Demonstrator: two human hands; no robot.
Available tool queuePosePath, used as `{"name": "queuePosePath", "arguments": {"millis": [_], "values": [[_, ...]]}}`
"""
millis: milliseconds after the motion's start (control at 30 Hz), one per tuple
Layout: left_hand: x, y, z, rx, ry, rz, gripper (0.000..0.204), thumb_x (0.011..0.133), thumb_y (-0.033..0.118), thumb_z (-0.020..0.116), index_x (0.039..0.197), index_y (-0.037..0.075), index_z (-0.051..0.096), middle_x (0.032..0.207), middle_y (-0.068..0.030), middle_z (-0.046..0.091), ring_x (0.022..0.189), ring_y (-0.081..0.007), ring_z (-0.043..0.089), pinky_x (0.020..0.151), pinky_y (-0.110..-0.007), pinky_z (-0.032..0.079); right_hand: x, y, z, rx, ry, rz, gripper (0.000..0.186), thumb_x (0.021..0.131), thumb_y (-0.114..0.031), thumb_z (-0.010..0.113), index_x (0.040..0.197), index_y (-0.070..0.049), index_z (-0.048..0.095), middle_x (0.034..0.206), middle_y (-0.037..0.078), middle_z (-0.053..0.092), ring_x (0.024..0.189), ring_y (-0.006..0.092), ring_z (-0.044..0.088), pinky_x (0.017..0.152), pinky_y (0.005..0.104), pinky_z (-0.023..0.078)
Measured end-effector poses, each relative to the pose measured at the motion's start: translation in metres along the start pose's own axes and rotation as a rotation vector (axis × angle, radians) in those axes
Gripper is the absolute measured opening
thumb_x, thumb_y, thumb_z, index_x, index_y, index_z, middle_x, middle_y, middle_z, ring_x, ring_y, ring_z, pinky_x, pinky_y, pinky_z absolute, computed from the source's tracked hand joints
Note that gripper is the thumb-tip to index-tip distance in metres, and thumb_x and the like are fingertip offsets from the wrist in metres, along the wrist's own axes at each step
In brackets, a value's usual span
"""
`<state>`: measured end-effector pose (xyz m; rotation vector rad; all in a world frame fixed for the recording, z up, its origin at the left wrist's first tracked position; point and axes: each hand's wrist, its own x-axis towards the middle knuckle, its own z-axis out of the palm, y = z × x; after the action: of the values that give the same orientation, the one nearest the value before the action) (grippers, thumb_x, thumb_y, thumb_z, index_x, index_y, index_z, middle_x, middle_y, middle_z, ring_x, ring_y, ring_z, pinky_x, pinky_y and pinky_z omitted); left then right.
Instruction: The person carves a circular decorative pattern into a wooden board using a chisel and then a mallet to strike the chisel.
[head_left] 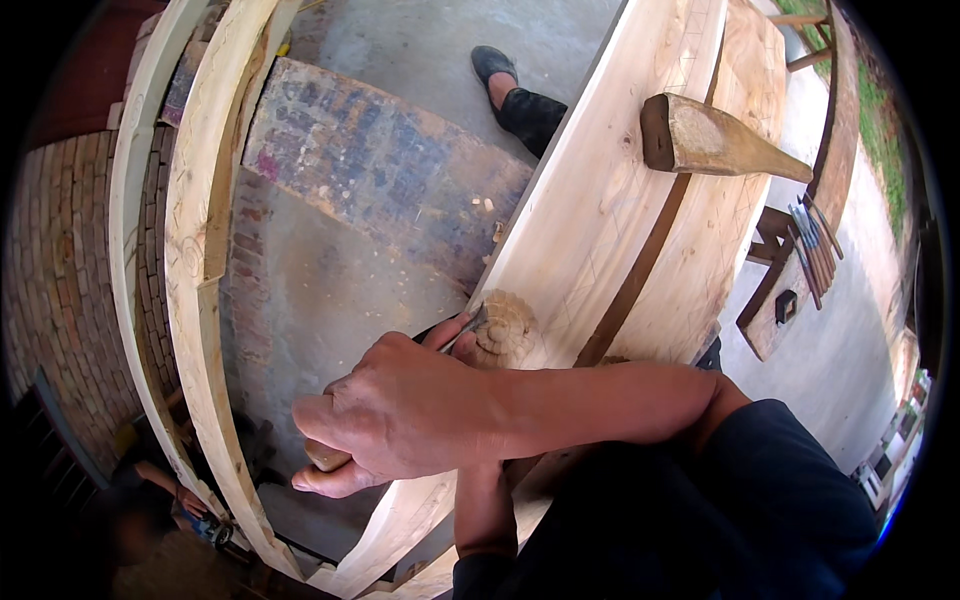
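Note:
My right hand (400, 410) is closed around the wooden handle (326, 455) of a carving gouge, its forearm crossing over my left arm. The metal blade (474, 322) points at a round, petal-like relief (505, 328) carved at the edge of a pale wooden board (600, 190). Beneath the right hand, my left hand (446, 332) is mostly hidden; its visible fingers press close around the blade beside the carving. Pencil lines mark the board, and a dark gap (640, 265) runs along its length.
A wooden mallet (715, 140) lies on the board. Several chisels (815, 250) and a small black box (786, 306) rest on a bench at right. Curved timbers (195, 240) rise at left, near a paint-stained plank (380, 160). Another person's hand (190, 500) holds a power tool at lower left.

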<state>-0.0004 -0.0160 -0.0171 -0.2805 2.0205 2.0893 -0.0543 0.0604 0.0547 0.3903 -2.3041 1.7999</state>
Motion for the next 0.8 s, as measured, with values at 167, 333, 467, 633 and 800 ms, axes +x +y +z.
{"name": "queuePosePath", "arguments": {"millis": [167,333,467,633,800], "values": [[0.0,-0.001,0.001,0.011,-0.019,0.044,0.028,0.107,0.02,0.072,0.127,0.001,0.07,0.111,-0.0062,0.071,0.087,-0.017,0.071,0.081,-0.034,0.057,0.013,0.008,0.0,-0.049,-0.021,0.016,0.051,0.097,-0.052,0.078,0.081,-0.008,0.058,0.058,0.008,0.06,0.053,0.0347,0.066,0.051,0.0449,0.053],[-0.003,-0.005,0.004,0.178,-0.07,0.227,0.028,0.107,0.02,0.072,0.128,0.001,0.07,0.112,-0.0062,0.071,0.088,-0.0168,0.071,0.082,-0.034,0.057,0.013,0.005,-0.006,-0.035,-0.097,0.055,0.051,0.093,-0.052,0.082,0.082,-0.009,0.058,0.063,0.007,0.063,0.058,0.0337,0.068,0.053,0.0448,0.053],[-0.008,0.005,-0.005,0.613,-0.037,0.71,0.022,0.105,0.016,0.074,0.12,0.0,0.074,0.096,-0.0057,0.072,0.075,-0.0174,0.07,0.069,-0.032,0.056,-0.022,-0.023,-0.051,0.174,0.028,-0.102,0.04,0.091,-0.038,0.085,0.085,-0.008,0.06,0.072,0.01,0.068,0.058,0.0318,0.067,0.054,0.04,0.053],[-0.008,0.014,0.014,0.856,-0.128,1.083,0.019,0.101,0.014,0.082,0.113,0.0,0.08,0.079,-0.0065,0.073,0.062,-0.0167,0.068,0.056,-0.029,0.053,-0.097,-0.017,-0.114,0.553,0.082,-0.148,0.032,0.089,-0.029,0.075,0.072,-0.005,0.06,0.075,0.013,0.068,0.06,0.0302,0.066,0.062,0.0387,0.053],[-0.009,0.01,0.018,0.973,-0.271,1.166,0.02,0.1,0.016,0.083,0.111,0.0,0.079,0.078,-0.0065,0.068,0.064,-0.0153,0.066,0.058,-0.028,0.053,-0.125,-0.01,-0.124,0.642,0.129,-0.072,0.038,0.094,-0.03,0.068,0.068,-0.006,0.056,0.072,0.012,0.067,0.06,0.031,0.066,0.071,0.0435,0.055]]}}
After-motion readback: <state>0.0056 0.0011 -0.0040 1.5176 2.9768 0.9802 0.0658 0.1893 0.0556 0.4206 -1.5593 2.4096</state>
